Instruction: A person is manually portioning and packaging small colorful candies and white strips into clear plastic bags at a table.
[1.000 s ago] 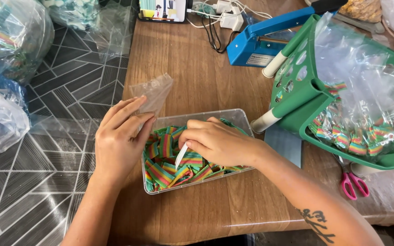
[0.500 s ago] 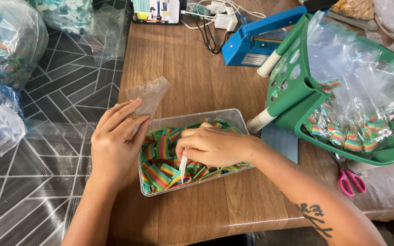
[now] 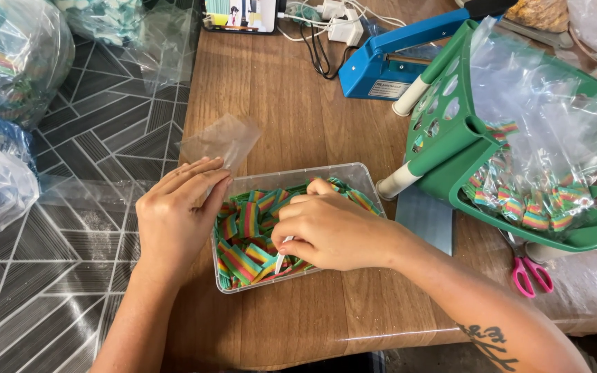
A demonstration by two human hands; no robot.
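Note:
A clear plastic tub (image 3: 354,174) of rainbow-striped candy strips (image 3: 243,261) sits on the wooden table. My right hand (image 3: 329,231) is down in the tub, gripping a small white tong (image 3: 281,260) whose tip pokes into the candy. My left hand (image 3: 177,221) rests at the tub's left rim and pinches a small clear plastic bag (image 3: 219,141) that stands up above the fingers. Much of the candy under my right hand is hidden.
A tipped green basket (image 3: 464,148) lined with a clear bag of the same candy lies at the right. Pink-handled scissors (image 3: 525,273) lie below it. A blue heat sealer (image 3: 399,59), a phone (image 3: 242,15) and chargers (image 3: 336,24) sit at the back. Bagged candy (image 3: 8,55) lies on the floor, left.
My right hand has pushed the tong lower and deeper into the candy. The left hand and its bag have shifted slightly left and lower.

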